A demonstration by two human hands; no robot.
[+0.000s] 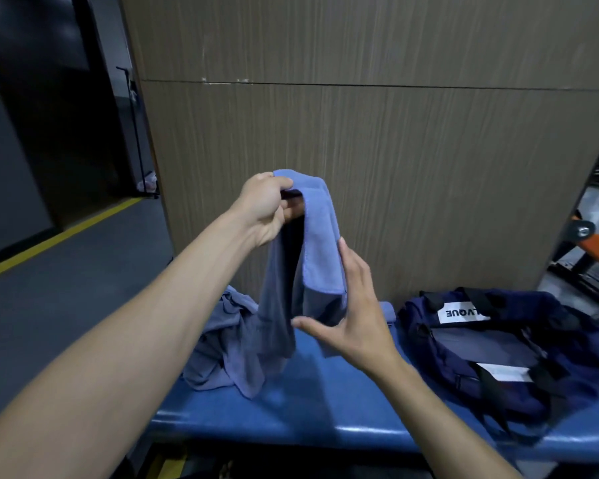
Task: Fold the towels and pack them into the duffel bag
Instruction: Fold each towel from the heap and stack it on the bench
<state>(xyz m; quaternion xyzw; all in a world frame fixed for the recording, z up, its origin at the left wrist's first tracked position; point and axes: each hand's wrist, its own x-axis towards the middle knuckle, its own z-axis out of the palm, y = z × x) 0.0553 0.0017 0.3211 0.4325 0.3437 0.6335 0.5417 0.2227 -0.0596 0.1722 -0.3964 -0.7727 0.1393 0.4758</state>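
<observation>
My left hand [265, 209] pinches the top of a blue towel [320, 243] and holds it up above the blue bench [325, 406]. The towel hangs down doubled over. Lower down, my right hand [355, 312] lies against the hanging towel's right side with straight fingers and the thumb spread out under it. A heap of crumpled blue-grey towels [222, 347] lies on the bench at the left, below the hanging one. The navy duffel bag [509, 350] sits on the bench at the right, its top open and a white label showing.
A brown wood-grain panel [377, 133] stands right behind the bench. To the left lies grey floor with a yellow line [59, 236]. An orange and black metal frame [595, 247] stands at the far right.
</observation>
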